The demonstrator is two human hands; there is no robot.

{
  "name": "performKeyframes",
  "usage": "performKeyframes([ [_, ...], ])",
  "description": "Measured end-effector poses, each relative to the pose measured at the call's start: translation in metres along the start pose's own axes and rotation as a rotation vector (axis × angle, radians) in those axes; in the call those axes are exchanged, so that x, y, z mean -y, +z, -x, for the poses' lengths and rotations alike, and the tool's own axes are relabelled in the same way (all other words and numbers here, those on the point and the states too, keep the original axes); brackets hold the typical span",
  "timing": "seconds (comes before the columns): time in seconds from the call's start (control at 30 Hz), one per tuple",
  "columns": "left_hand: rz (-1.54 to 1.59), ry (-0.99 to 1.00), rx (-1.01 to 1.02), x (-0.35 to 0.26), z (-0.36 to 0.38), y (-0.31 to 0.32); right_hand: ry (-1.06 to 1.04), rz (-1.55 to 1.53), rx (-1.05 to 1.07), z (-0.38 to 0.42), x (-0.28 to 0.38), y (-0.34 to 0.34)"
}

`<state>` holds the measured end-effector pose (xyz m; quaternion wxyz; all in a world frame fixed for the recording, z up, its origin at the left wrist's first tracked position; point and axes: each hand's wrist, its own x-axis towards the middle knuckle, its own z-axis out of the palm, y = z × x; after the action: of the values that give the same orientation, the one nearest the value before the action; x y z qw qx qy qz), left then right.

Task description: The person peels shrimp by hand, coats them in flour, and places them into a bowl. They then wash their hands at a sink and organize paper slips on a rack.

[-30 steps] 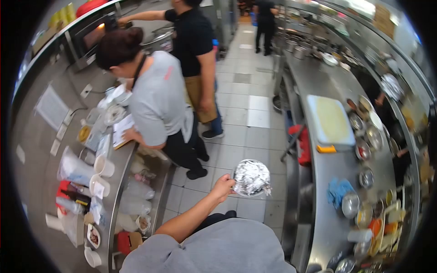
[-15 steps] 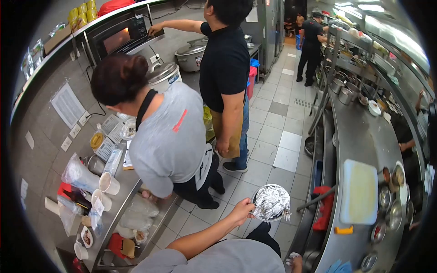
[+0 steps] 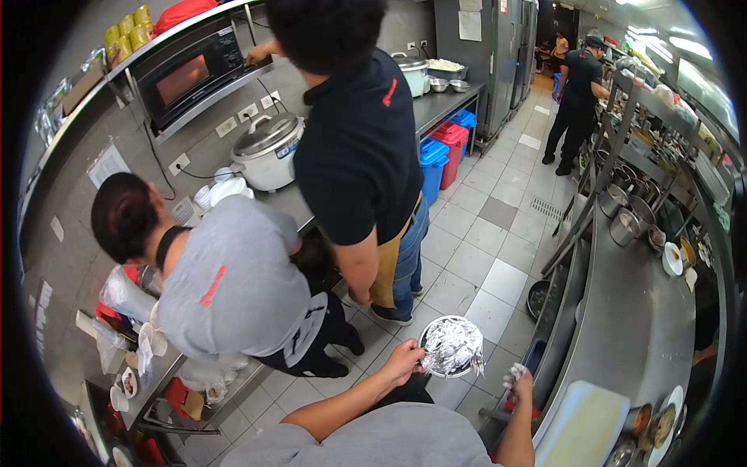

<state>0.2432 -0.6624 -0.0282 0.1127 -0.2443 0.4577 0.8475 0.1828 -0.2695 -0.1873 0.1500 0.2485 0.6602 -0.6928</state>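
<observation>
My left hand [image 3: 405,363] grips the near-left edge of a round, pale-rimmed bowl [image 3: 426,333], fingers closed on it. Crumpled aluminium foil [image 3: 453,347] fills most of the bowl and hangs over its right side. The bowl is in front of my body, above the tiled floor. To its right, apart from it, is my right hand [image 3: 520,384], raised beside the steel counter. Its fingers are curled, with something whitish at the fingertips, too small to make out.
A person in grey [image 3: 233,272] bends over the left worktable; another in black [image 3: 362,148] stands ahead, one hand at the microwave [image 3: 187,78]. On the right runs a steel counter [image 3: 622,288] with a cutting board [image 3: 583,428]. Tiled floor [image 3: 498,257] leads to another worker [image 3: 576,101].
My right hand has risen into fuller view from the bottom edge. The bowl stays in my left hand. The view has shifted, and the person in grey is bent lower.
</observation>
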Motion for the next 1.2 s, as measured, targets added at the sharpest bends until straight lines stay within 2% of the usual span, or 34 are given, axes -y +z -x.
performKeyframes([
  [0.13, -0.024, 0.024, -0.063, -0.025, -0.097, 0.040, -0.048, -0.099, 0.024, -0.094, 0.064, 0.018],
  [0.2, -0.069, 0.035, -0.022, -0.044, -0.146, 0.058, -0.067, -0.030, 0.025, -0.116, 0.099, 0.023],
  [0.3, -0.081, 0.025, -0.014, -0.076, -0.216, 0.094, -0.026, -0.125, -0.020, -0.152, 0.147, 0.023],
  [0.37, -0.118, 0.015, 0.077, -0.103, -0.265, 0.118, -0.010, -0.185, -0.073, -0.169, 0.177, 0.014],
  [0.43, -0.146, 0.025, 0.061, -0.138, -0.298, 0.164, 0.014, -0.311, 0.016, -0.194, 0.209, 0.010],
  [0.57, -0.125, 0.017, 0.127, -0.161, -0.399, 0.226, 0.037, -0.422, 0.000, -0.269, 0.264, -0.004],
  [0.7, -0.123, 0.053, 0.063, -0.184, -0.489, 0.295, -0.039, -0.452, 0.054, -0.372, 0.309, -0.018],
  [0.77, -0.125, 0.087, -0.013, -0.202, -0.518, 0.323, -0.084, -0.531, 0.178, -0.413, 0.336, -0.026],
  [0.83, -0.078, 0.106, 0.016, -0.218, -0.557, 0.340, 0.056, -0.383, 0.122, -0.457, 0.385, -0.024],
  [0.9, -0.044, 0.085, 0.018, -0.234, -0.587, 0.351, 0.063, -0.337, 0.136, -0.503, 0.422, -0.025],
  [0.97, -0.018, 0.106, -0.098, -0.249, -0.614, 0.368, 0.017, -0.268, 0.151, -0.550, 0.460, -0.022],
  [1.0, -0.011, 0.095, -0.088, -0.257, -0.634, 0.374, 0.017, -0.262, 0.137, -0.574, 0.481, -0.018],
  [1.17, 0.038, 0.153, -0.130, -0.294, -0.758, 0.393, 0.055, -0.289, 0.206, -0.706, 0.557, -0.005],
  [1.2, 0.054, 0.165, -0.178, -0.306, -0.781, 0.408, 0.086, -0.245, 0.159, -0.729, 0.569, -0.001],
])
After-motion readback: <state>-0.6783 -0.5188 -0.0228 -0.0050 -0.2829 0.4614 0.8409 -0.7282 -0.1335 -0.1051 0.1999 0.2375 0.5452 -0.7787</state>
